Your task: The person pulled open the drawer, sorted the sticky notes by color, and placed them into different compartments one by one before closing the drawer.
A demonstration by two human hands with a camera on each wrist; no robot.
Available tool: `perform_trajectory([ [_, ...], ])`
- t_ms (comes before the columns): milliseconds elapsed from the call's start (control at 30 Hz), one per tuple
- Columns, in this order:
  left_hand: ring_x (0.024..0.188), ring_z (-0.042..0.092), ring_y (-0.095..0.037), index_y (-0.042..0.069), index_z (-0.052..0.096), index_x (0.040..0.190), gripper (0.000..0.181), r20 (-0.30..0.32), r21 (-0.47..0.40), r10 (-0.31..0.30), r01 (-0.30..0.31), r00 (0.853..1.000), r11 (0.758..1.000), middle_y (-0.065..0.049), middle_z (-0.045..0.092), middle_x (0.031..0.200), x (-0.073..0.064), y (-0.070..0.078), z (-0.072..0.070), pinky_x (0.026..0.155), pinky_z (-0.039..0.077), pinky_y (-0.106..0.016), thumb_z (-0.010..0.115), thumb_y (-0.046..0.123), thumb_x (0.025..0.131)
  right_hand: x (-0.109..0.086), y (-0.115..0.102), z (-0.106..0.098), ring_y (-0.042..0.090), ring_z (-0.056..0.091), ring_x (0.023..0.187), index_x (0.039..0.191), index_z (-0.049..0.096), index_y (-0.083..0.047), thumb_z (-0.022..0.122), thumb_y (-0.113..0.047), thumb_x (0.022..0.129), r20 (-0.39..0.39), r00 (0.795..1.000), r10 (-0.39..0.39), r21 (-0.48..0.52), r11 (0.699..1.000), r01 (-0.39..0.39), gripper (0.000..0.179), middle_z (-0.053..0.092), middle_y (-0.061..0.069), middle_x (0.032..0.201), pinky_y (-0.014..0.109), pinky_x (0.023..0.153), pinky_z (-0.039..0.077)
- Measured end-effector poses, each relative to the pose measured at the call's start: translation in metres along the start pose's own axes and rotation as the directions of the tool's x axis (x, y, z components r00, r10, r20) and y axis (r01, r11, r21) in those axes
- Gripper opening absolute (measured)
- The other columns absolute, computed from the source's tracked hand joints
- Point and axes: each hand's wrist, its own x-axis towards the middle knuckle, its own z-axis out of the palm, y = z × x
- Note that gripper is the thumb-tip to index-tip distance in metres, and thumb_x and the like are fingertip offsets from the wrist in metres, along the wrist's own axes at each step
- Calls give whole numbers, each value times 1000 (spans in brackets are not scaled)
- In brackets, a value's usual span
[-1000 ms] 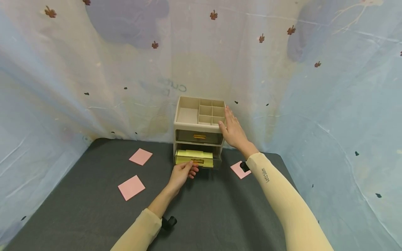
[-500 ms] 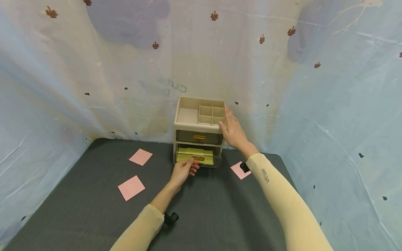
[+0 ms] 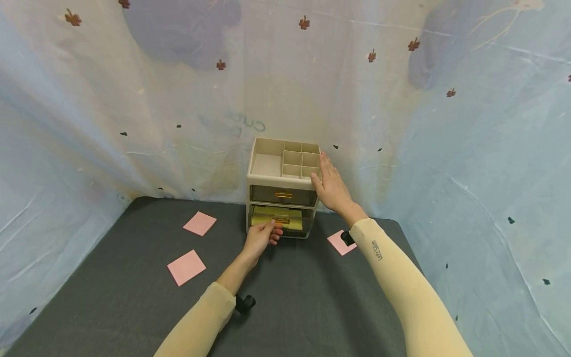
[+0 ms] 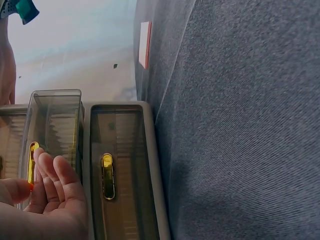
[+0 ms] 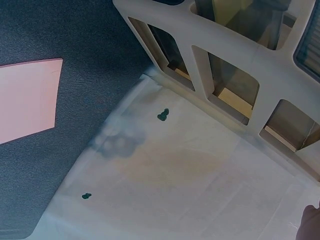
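A beige drawer organizer (image 3: 281,178) stands at the back of the table, with a compartment tray on top. Its smoky clear drawer (image 4: 56,112) is part way out, with yellow paper (image 3: 267,214) inside. My left hand (image 3: 258,239) pinches that drawer's gold handle (image 4: 32,162) between thumb and fingers. My right hand (image 3: 333,189) rests with straight fingers along the organizer's upper right side. Above, the upper drawer (image 3: 263,193) is closed; in the left wrist view the lowest drawer (image 4: 120,150) is closed too. Only a bit of the right hand shows in the right wrist view.
Two pink paper squares (image 3: 199,223) lie on the dark table (image 3: 294,297) at left. Another pink square (image 3: 341,243) lies at right, partly behind the right wrist's camera. A patterned curtain (image 3: 178,99) hangs close behind the organizer.
The drawer has slid inward, away from me, and my left hand has moved forward with its handle. My right hand has stayed against the organizer's side.
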Motion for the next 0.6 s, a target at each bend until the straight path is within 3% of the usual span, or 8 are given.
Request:
perform_trajectory([
  [133,79,66,-17,-4,75,115,40,1,-3,3,-3,1000,1000,-7,74,93,4,1,0,86,57,-54,52,29,112,0,0,0,26,1,161,167,-2,-6,27,-44,114,4,1000,1,5,1000,-1,71,-3,8,175,48,130,9],
  [300,76,65,-12,-8,74,117,44,-2,-3,8,-8,1000,1000,-13,75,97,10,1,1,79,60,-42,52,30,112,0,0,0,27,2,161,167,-2,-6,28,-43,114,4,1000,-1,8,1000,1,71,-2,9,175,48,130,9],
  [600,80,67,-19,-5,75,113,43,-25,-4,3,-4,1000,1000,-9,75,94,21,2,1,81,59,-44,52,32,111,1,1,1,27,2,161,167,-2,-6,29,-42,113,2,1000,0,9,1000,0,71,-3,8,175,46,130,7],
])
